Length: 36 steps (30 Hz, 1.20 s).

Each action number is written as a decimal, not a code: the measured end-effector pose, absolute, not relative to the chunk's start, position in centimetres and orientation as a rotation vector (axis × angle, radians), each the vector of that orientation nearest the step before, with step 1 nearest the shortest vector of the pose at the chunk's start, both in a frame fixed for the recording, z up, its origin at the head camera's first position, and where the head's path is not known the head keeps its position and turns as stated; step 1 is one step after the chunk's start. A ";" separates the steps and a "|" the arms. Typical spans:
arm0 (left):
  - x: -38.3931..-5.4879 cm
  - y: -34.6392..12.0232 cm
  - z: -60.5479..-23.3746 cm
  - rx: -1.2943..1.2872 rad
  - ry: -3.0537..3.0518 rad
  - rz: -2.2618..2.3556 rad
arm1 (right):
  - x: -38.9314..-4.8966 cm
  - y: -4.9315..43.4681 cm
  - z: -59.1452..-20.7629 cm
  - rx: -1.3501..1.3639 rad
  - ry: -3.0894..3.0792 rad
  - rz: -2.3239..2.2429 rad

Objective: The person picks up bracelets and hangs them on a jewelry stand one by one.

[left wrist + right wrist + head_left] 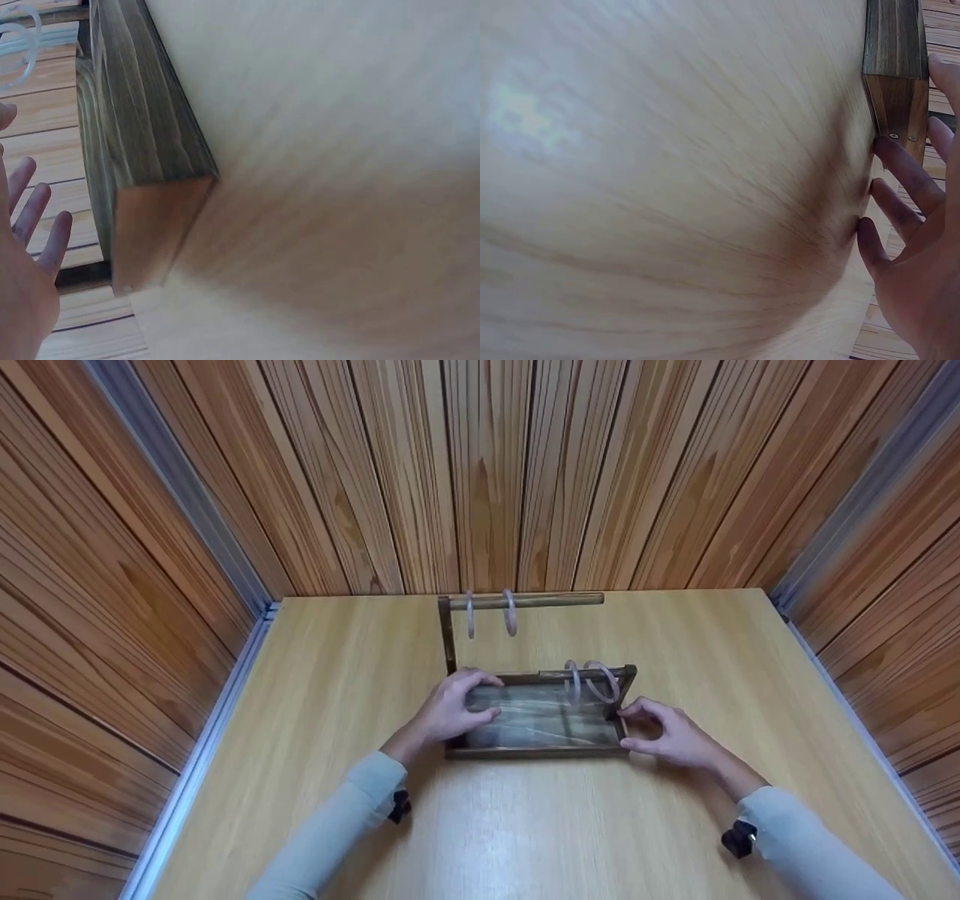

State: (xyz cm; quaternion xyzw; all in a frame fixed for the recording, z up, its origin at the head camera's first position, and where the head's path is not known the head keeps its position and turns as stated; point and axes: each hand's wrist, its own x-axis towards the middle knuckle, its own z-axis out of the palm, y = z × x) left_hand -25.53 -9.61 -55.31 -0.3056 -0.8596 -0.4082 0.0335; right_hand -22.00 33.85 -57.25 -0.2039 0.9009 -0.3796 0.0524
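A dark-stained wooden stand with a shallow tray base sits on the table. One upright carries a high bar at the left, and a lower bar runs along the back. Pale rings hang on both: two, including one ring, on the high bar, and two, including another ring, at the low bar's right end. My left hand reaches over the tray's left end, fingers and thumb spread apart. At the right end, my right hand touches the frame with thumb and fingertips, its other fingers loosely spread near the tabletop.
The light wood table meets a plank-patterned wall at the back. Similar walls with metal edge rails stand on both sides. A small black device is strapped at the right wrist, and another black device at the left.
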 end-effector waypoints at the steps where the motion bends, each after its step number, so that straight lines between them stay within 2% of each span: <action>1: -25.5 -9.8 -55.4 -0.936 -2.644 -1.257 | -22.0 33.9 -57.3 -0.620 2.737 -1.153; 17: -24.6 -12.8 -56.0 -0.853 -2.638 -1.362 | -21.9 33.6 -57.2 -0.664 2.730 -1.134; 36: -24.1 -15.5 -54.7 -0.656 -2.733 -1.563 | -22.7 33.8 -55.4 -0.690 2.711 -1.118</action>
